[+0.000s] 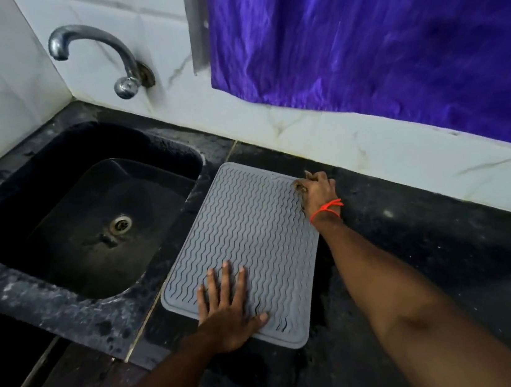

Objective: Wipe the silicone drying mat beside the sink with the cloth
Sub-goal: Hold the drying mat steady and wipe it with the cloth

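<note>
I am looking down at a dark speckled stone counter (420,269) that runs along a white marble-patterned tiled wall (355,147). A purple curtain (372,31) hangs over the wall on the right, its lower edge well above the counter. On the left a black sink (178,158) is set into the counter; its basin shows a round metal drain (120,224) and some dull residue around it, and I see nothing else in it. A curved metal tap (92,49) comes out of the wall above the sink's far side.

The grey silicone drying mat (245,227) with wavy ridges lies flat on the counter just beside the sink, on its right, turned slightly out of line with the counter edge. My left hand (228,314) rests palm down on the mat's near left part, fingers (226,278) straight and spread, holding nothing. My right hand (317,193) sits at the mat's far right corner, with a red thread (326,208) round the wrist. Its fingers are curled over a small brownish cloth (302,188), of which only a scrap shows at the mat's edge. At the bottom edge something pinkish shows below the counter; I cannot tell what it is.
</note>
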`<move>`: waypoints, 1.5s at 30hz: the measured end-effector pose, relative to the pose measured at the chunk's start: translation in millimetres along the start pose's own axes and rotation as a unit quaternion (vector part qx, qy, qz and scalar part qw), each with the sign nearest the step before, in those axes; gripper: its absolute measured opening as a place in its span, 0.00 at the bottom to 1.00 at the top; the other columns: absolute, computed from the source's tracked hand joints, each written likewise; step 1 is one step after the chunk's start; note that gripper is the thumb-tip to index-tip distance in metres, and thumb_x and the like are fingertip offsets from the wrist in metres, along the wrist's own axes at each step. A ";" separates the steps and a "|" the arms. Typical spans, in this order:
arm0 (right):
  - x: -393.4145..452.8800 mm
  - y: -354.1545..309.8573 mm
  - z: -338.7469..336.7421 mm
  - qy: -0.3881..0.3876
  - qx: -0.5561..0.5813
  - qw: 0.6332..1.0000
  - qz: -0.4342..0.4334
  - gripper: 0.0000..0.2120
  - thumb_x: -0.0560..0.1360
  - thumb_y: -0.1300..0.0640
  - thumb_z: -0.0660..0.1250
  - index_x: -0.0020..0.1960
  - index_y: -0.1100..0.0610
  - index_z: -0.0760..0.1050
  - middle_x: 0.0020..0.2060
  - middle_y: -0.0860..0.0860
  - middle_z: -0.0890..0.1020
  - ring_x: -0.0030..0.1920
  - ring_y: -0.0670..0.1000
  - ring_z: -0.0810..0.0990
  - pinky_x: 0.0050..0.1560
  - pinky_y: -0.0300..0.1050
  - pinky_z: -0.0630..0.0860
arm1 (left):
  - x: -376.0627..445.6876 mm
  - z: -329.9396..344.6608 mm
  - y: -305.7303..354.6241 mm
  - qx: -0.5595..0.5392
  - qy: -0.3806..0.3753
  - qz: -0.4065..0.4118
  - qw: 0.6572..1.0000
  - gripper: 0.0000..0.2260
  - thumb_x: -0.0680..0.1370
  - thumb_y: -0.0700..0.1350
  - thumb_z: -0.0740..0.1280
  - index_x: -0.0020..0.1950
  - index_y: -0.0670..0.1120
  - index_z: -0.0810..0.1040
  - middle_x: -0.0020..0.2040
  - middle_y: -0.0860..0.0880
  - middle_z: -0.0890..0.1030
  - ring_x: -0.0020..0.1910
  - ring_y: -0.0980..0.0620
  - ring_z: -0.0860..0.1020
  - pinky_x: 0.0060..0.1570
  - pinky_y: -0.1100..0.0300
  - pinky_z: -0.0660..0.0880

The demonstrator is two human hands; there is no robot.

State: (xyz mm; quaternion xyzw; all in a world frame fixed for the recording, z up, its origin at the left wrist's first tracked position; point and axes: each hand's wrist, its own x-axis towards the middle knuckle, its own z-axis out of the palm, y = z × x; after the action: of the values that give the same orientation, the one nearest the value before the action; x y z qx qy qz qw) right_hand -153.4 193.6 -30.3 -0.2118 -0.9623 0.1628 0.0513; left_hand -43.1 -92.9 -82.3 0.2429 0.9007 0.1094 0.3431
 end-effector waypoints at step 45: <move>-270.8 -37.0 35.1 -0.102 -0.062 0.989 -0.084 0.19 0.75 0.61 0.58 0.63 0.49 0.74 0.61 0.54 0.73 0.61 0.60 0.71 0.65 0.53 0.72 | -6.2 -3.9 2.3 -0.023 0.030 0.001 0.999 0.34 0.83 0.61 0.50 0.77 0.57 0.28 0.73 0.48 0.20 0.71 0.42 0.21 0.69 0.41 0.26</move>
State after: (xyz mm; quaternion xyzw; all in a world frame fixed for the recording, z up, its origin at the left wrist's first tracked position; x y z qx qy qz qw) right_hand 71.3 36.7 -58.9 -0.1152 -0.9852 0.1185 -0.0465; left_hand -40.8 -94.2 -75.1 0.2320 0.9077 0.1381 0.3212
